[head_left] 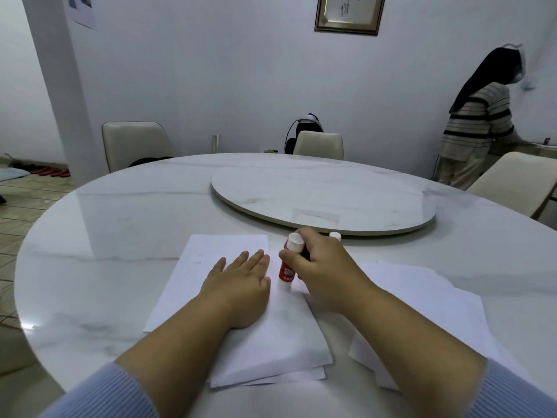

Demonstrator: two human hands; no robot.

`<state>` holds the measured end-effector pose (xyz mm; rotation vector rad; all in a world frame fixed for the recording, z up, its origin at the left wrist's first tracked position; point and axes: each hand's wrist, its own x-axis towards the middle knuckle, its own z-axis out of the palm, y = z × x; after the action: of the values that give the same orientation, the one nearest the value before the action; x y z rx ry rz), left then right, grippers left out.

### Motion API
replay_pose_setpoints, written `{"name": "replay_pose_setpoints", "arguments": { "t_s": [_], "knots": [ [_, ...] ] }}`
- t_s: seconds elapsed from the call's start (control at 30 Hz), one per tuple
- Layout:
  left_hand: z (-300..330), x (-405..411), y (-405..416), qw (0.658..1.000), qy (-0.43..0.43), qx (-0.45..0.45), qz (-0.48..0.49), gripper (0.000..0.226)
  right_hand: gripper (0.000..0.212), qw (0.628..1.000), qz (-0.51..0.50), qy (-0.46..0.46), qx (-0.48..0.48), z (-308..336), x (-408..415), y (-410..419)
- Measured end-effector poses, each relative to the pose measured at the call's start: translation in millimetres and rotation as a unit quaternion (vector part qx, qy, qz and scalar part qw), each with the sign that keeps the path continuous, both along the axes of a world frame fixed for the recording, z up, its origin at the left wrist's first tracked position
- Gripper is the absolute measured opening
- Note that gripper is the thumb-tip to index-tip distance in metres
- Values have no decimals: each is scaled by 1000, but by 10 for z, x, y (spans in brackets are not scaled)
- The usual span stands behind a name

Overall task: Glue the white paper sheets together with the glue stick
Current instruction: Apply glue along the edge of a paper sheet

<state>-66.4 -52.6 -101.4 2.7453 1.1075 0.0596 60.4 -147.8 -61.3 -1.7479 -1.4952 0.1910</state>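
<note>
A stack of white paper sheets [211, 267] lies on the marble table in front of me. My left hand [241, 285] rests flat on the top sheet, fingers spread. My right hand [325, 273] grips a red glue stick [286, 271] with a white end, held nearly upright with its lower tip touching the paper near the sheet's right edge. A small white cap [335, 235] stands on the table just behind my right hand. More white sheets [428, 300] lie to the right, partly under my right forearm.
A round marble turntable [322, 200] sits on the table [105, 236] beyond the paper. Cream chairs [135, 143] stand around the far side. A person in a striped top [476, 128] stands at the right by a counter.
</note>
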Motion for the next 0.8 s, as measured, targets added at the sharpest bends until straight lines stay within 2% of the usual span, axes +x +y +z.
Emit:
{"name": "replay_pose_setpoints", "arguments": {
  "t_s": [0.3, 0.53, 0.6, 0.67, 0.8],
  "knots": [
    [20, -5, 4, 1000, 1, -8, 2, 54, 19, 998, 62, -12, 11, 19, -179, -751],
    [17, -17, -7, 1000, 6, -12, 0, 55, 13, 990, 123, 56, 27, -23, -150, -953],
    [39, -26, -3, 1000, 8, -15, -3, 57, 16, 979, 126, 149, 62, -3, -113, -943],
    [99, -33, 4, 999, -10, -37, -4, 60, 12, 936, 92, 310, 138, 48, -53, -903],
    [265, -22, -66, 990, -133, -24, -35, 70, 15, 775, 39, 579, 252, 119, 32, -809]
  ]
}}
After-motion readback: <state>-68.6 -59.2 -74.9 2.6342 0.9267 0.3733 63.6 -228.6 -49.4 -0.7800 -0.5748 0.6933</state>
